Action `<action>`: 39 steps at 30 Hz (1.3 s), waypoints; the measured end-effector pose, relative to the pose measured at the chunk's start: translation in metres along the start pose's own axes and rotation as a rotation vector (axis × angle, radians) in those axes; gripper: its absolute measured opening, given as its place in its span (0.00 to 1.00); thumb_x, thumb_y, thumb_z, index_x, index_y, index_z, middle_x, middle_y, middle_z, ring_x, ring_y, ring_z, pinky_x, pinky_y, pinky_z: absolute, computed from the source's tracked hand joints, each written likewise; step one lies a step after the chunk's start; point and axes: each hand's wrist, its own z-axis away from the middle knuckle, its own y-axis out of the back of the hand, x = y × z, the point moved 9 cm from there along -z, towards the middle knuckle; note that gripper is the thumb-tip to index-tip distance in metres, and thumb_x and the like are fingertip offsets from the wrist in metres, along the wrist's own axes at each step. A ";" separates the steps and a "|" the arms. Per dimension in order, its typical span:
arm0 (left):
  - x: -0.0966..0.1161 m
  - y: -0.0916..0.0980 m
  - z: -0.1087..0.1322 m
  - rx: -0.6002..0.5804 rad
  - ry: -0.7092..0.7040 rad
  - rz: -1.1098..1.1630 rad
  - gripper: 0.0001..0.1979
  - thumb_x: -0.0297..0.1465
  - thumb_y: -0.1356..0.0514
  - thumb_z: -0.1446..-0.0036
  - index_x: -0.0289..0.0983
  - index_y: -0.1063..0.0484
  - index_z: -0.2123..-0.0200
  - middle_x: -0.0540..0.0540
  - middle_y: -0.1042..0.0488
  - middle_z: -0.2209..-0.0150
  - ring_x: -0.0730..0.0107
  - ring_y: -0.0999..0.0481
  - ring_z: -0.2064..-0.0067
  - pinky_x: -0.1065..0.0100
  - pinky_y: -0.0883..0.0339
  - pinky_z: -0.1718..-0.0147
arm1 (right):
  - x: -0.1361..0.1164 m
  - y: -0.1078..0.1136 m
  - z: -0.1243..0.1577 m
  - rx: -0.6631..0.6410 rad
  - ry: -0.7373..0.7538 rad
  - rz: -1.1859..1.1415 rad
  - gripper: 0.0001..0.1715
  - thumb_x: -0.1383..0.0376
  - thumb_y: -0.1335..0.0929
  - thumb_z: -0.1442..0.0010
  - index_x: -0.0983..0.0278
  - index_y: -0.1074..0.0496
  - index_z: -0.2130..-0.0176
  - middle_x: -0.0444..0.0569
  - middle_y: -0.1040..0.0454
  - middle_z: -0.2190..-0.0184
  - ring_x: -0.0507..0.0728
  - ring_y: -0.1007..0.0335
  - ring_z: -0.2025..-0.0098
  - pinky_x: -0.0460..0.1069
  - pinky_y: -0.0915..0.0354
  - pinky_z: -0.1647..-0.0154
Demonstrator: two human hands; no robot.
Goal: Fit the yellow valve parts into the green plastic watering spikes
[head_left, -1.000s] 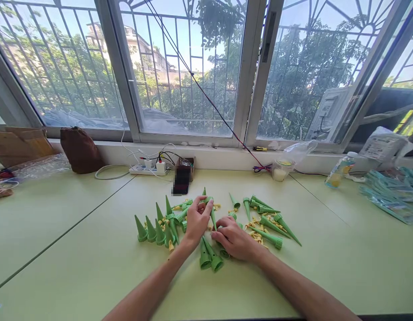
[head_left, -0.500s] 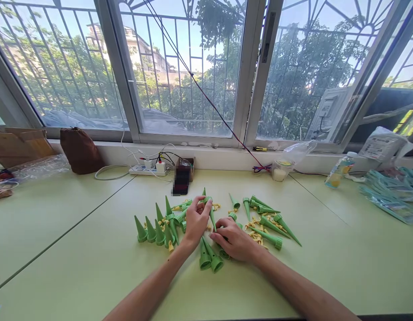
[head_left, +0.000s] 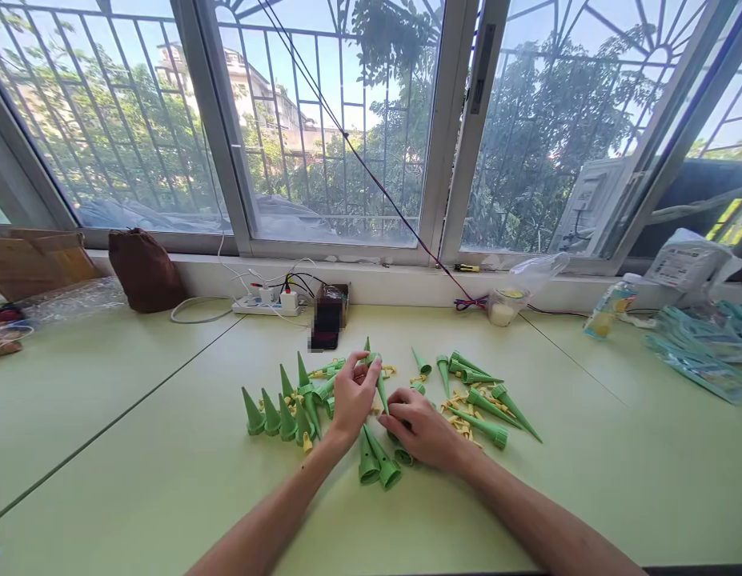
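The cone (head_left: 382, 390) slants between the two hands, its wide end pinched by thumb and fingers of the left hand (head_left: 352, 394), its tip pointing down into the bunched fingertips of the right hand (head_left: 423, 430) — whether those pinch the tip or a small piece is hidden. Left of the left fingers stand upright cones (head_left: 271, 418); right of the right fingers lie loose cones (head_left: 489, 406) among yellow bits (head_left: 465, 427). Nearer than the fingertips, a pair of cones (head_left: 379, 464) lies close by, with another partly under the right hand. Beyond the left fingers are a phone (head_left: 326, 326) and a power strip (head_left: 250, 305); far right, a bottle (head_left: 612, 306). All rests on a pale green table (head_left: 136, 464) — windows (head_left: 340, 160) behind.
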 end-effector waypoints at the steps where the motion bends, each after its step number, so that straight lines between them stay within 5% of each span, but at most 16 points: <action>1: 0.000 0.000 0.000 -0.002 -0.001 -0.004 0.17 0.43 0.37 0.45 0.37 0.33 0.62 0.58 0.39 0.82 0.81 0.44 0.82 0.77 0.50 0.83 | 0.001 0.001 0.000 0.009 -0.005 -0.009 0.16 0.64 0.36 0.32 0.64 0.30 0.72 0.49 0.28 0.66 0.55 0.32 0.61 0.50 0.37 0.56; 9: 0.001 -0.005 0.000 -0.042 0.018 -0.020 0.17 0.44 0.37 0.47 0.36 0.33 0.62 0.59 0.41 0.83 0.81 0.45 0.84 0.77 0.51 0.84 | 0.015 0.003 -0.001 0.067 -0.051 -0.086 0.09 0.73 0.35 0.37 0.64 0.26 0.67 0.49 0.29 0.65 0.53 0.32 0.64 0.47 0.35 0.60; 31: 0.000 -0.020 0.005 -0.191 0.033 -0.105 0.17 0.44 0.38 0.47 0.36 0.32 0.63 0.59 0.42 0.83 0.79 0.44 0.82 0.77 0.52 0.84 | 0.037 0.029 0.001 0.339 -0.131 -0.163 0.09 0.69 0.35 0.36 0.63 0.24 0.62 0.51 0.25 0.62 0.57 0.28 0.59 0.51 0.32 0.56; 39: 0.003 -0.017 0.005 -0.158 0.016 -0.091 0.16 0.43 0.37 0.48 0.36 0.33 0.65 0.59 0.44 0.83 0.79 0.45 0.82 0.77 0.52 0.84 | 0.038 0.028 0.000 0.333 -0.116 -0.174 0.12 0.70 0.36 0.34 0.63 0.23 0.59 0.51 0.24 0.61 0.57 0.27 0.59 0.52 0.32 0.55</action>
